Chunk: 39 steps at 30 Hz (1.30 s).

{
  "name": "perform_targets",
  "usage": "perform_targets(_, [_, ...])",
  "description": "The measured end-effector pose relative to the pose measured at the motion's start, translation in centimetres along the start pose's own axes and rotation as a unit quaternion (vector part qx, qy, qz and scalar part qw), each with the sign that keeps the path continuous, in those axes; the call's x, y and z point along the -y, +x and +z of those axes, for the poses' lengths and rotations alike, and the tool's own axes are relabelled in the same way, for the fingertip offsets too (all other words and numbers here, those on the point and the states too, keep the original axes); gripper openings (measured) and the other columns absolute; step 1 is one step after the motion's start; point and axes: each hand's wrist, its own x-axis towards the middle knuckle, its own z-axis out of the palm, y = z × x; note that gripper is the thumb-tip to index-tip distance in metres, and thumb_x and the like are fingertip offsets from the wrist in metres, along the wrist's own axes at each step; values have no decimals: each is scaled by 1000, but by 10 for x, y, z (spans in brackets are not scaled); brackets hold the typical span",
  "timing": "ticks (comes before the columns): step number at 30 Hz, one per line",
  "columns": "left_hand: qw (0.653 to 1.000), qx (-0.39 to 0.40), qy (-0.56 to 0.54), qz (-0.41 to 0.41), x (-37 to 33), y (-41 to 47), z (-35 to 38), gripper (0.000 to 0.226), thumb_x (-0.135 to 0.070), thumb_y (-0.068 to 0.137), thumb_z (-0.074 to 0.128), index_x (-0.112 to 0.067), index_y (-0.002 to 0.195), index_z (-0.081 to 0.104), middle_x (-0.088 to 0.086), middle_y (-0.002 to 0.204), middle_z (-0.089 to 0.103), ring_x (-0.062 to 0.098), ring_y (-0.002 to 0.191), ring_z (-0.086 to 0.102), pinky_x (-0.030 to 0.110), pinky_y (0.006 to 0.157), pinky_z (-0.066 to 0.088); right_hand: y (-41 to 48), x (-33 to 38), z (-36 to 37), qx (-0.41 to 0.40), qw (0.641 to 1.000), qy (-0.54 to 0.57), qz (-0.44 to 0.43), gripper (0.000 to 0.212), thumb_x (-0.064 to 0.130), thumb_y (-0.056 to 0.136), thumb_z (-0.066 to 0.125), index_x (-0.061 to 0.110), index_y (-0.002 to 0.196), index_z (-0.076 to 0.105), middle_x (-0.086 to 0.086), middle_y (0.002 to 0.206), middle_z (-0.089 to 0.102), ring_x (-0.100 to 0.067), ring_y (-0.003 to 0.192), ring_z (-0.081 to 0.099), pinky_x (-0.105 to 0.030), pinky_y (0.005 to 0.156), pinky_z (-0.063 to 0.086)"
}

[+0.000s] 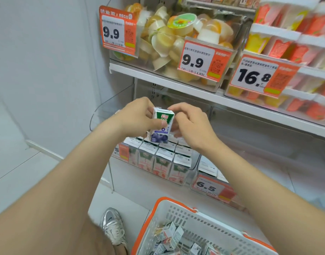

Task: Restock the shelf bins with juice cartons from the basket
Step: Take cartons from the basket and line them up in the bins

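Head view: our left hand point(137, 119) grips a carton point(160, 130); right hand point(192, 127) curls beside it, fingertips hidden, and we cannot tell its grasp. Basket point(176, 216) cut off below.

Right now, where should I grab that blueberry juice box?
Pinch the blueberry juice carton by its upper half, thumb on the front face, fingers behind, coming from the left as the left hand does. It's upright with flat faces, and the bottom is left free to slot among the cartons in the bin.

Plain white wall point(47, 52) on the left, pale tiled floor point(14, 173), white shelving point(176, 85) under bright even light.
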Motion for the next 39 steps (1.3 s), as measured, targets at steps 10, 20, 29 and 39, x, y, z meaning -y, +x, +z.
perform_targets(10, [982, 154, -89, 55, -56, -43, 61, 23, -37, 104, 62, -17, 115, 68, 8, 98, 80, 28, 91, 77, 47, 75, 66, -97, -24, -79, 21, 991, 125, 43, 18, 18, 108, 53, 12, 113, 69, -9, 88, 76, -37, 75, 70, -41, 55, 57])
perform_targets(20, [986, 105, -99, 80, -91, -38, 122, 31, -42, 106, 56, -18, 105, 76, 3, 95, 77, 19, 86, 73, 30, 62, 60, -107, -48, -114, -51, 994, 74, 70, 25, 40, 99, 52, 29, 96, 75, 2, 83, 72, -27, 70, 60, -35, 60, 45])
perform_targets(29, [983, -31, -6, 180, -129, -51, 205, 21, -24, 102, 56, -25, 85, 68, -4, 72, 70, 17, 65, 68, 39, 63, 58, -147, -52, -207, 15, 978, -78, 191, 63, 68, 93, 59, 12, 67, 46, -9, 56, 37, -22, 52, 33, -27, 48, 31])
perform_targets(39, [931, 104, 81, 340, -170, -86, 324, 21, -20, 102, 57, -29, 120, 63, -14, 124, 60, 1, 106, 56, 27, 94, 47, -217, -117, -328, -124, 949, -183, 224, 28, 45, 106, 53, 20, 106, 66, 0, 101, 70, -18, 92, 62, -35, 79, 44])
